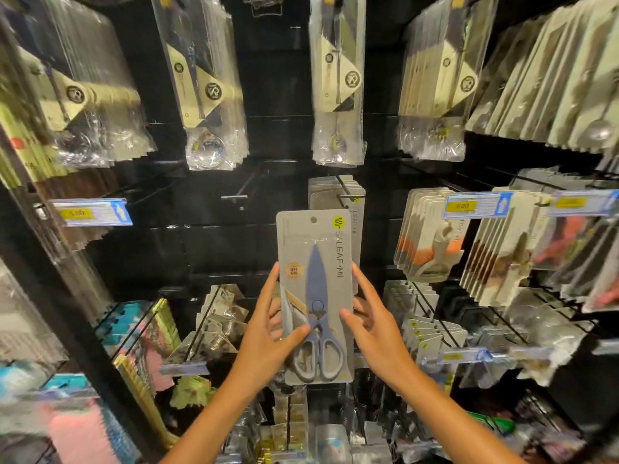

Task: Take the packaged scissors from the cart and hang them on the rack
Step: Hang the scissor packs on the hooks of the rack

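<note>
I hold one packaged scissors (pixel 316 272) upright in front of the rack: a grey card with blue-grey scissors under clear plastic and a round hanging hole at its top. My left hand (pixel 268 333) grips its left edge, thumb across the handles. My right hand (pixel 371 324) grips its right edge. Just behind and above the card, a black hook (pixel 346 192) carries several more of the same grey scissors cards (pixel 330 192). The card's hole sits below the hook's tip. The cart is out of view.
Black pegboard rack (pixel 214 249) full of hanging goods: bagged cutlery (pixel 211 82) above, carded tools (pixel 428 236) at right, price tags (pixel 93 212) on hook ends. An empty hook (pixel 241 192) juts out left of the scissors hook. Lower hooks (pixel 214 316) hold small packs by my wrists.
</note>
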The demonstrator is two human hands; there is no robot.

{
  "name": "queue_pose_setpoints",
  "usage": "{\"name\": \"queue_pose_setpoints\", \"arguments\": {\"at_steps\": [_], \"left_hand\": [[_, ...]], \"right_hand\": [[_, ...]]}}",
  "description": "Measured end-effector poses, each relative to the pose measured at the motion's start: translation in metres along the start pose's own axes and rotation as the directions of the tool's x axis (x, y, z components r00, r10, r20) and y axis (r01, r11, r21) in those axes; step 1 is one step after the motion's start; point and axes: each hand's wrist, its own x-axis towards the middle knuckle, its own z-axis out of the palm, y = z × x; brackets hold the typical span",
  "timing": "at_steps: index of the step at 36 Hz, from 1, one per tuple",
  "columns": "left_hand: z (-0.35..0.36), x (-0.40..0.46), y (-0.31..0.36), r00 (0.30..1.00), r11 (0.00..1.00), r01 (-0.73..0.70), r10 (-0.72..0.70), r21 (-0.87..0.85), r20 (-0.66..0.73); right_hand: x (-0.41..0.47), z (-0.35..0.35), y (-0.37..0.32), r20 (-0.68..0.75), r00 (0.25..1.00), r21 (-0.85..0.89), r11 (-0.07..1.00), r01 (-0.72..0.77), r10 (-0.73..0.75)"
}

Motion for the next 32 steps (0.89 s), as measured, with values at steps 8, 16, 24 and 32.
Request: {"name": "queue_pose_setpoints", "arguments": {"at_steps": [8, 16, 24, 32], "left_hand": [[0.018, 0.014, 0.005, 0.998, 0.998, -0.008, 0.004, 0.067, 0.062], [0.03, 0.03, 0.019, 0.997, 0.995, -0.005, -0.002, 0.095, 0.074], [0.033, 0.035, 0.02, 0.997, 0.996, 0.019, -0.026, 0.088, 0.074], [0.035, 0.046, 0.007, 0.994, 0.989, 0.074, -0.084, 0.124, 0.073]], "right_hand": [[-0.002, -0.016, 0.003, -0.047, 0.998, 0.034, 0.999, -0.032, 0.034], [0.009, -0.035, 0.003, -0.069, 0.995, 0.018, 0.998, -0.068, 0.069], [0.01, -0.04, 0.005, -0.086, 0.995, 0.089, 0.995, -0.05, 0.058], [0.021, -0.043, 0.016, -0.005, 0.998, 0.05, 0.997, -0.056, 0.057]]}}
